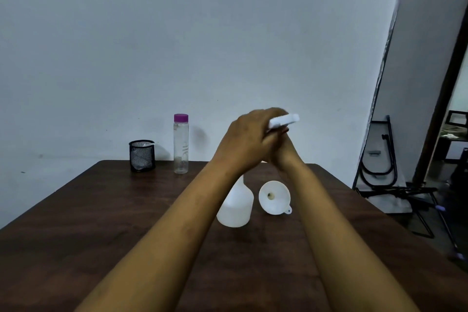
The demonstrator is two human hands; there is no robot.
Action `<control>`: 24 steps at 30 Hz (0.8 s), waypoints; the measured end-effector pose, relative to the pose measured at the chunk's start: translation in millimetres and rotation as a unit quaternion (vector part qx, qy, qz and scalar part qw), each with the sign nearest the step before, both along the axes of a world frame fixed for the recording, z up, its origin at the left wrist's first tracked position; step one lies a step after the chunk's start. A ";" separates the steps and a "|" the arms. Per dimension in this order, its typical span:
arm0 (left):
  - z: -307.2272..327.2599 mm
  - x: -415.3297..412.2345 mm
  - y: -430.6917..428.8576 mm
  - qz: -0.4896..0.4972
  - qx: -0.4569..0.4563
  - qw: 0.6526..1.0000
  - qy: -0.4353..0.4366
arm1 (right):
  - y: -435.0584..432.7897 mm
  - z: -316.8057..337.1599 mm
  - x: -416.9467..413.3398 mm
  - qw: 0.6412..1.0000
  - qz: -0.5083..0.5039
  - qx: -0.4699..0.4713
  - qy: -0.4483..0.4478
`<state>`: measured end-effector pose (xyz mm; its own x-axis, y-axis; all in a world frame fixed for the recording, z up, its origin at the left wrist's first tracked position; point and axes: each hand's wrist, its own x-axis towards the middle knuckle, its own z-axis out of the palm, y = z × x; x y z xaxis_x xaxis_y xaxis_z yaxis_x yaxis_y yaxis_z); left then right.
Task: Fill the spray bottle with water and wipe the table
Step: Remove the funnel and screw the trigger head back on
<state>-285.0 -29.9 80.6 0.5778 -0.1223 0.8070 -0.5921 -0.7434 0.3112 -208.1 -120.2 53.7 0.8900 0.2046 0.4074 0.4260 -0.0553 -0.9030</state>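
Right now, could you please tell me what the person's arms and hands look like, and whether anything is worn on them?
Both forearms are bare from the bottom edge of the view up to the wrists: no sleeves show. The left hand and right hand have no gloves, and I see no watch, bracelet or ring, though the fingers are blurred and partly hidden behind each other.

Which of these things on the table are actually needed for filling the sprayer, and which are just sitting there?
Needed: white spray bottle, spray head held by both hands, funnel, clear water bottle.
Just there: black mesh cup, folded black frame by the wall.
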 end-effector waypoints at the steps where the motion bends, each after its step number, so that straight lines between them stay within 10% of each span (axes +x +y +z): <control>1: 6.6 -0.1 -3.0 -0.002 0.007 1.000 0.010 | -0.9 0.1 3.5 0.998 -0.027 -0.051 -0.012; 11: 27.7 -1.9 35.3 -0.064 -0.182 0.981 0.017 | -6.5 35.5 5.3 0.994 -0.087 0.012 -0.068; 24: -85.1 38.2 70.9 0.024 -0.322 0.918 0.231 | -12.3 51.6 11.0 0.983 -0.102 0.140 -0.062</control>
<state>-246.8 40.9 -4.5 0.8688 0.3294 0.3697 -0.2568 -0.3386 0.9052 -197.0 -132.5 105.3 0.8413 -0.1092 0.5294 0.5389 0.0930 -0.8372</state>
